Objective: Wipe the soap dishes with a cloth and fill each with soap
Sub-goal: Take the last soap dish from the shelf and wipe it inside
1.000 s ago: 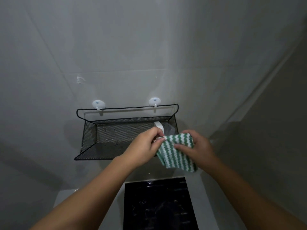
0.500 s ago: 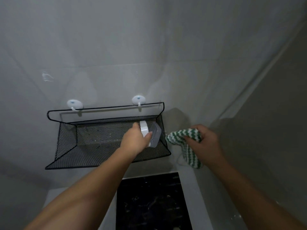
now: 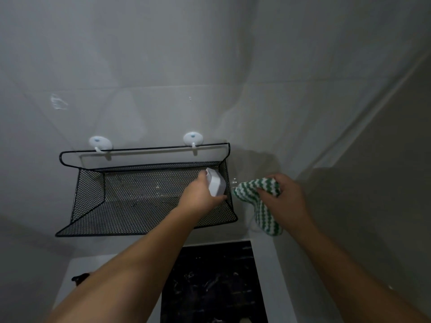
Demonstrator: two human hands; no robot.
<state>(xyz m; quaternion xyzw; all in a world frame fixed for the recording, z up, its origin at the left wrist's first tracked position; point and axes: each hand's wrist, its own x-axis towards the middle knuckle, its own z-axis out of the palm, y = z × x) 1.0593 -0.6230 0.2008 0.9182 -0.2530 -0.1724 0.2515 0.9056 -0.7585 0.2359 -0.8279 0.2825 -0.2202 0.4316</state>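
Black mesh rack (image 3: 140, 220) spreads out left of the left hand (image 3: 198, 199), which grips the white soap dish (image 3: 217, 184) inside the rack's right end. Just right of that grip, outside the rack, right hand (image 3: 285, 201) is clenched round the green/white cloth (image 3: 258, 186). Two white hooks (image 3: 99, 142) up top w/ the rack hung on them.

1 wide-angle camera, worn on the head, looks forward and down along both forearms (image 3: 140, 264), which enter from the bottom edge. It faces a grey wall (image 3: 210, 66) close ahead; the black mesh rack (image 3: 130, 215) sits left of centre, the left hand (image 3: 198, 198) and right hand (image 3: 285, 201) mid-frame, a black panel (image 3: 210, 287) at the bottom.
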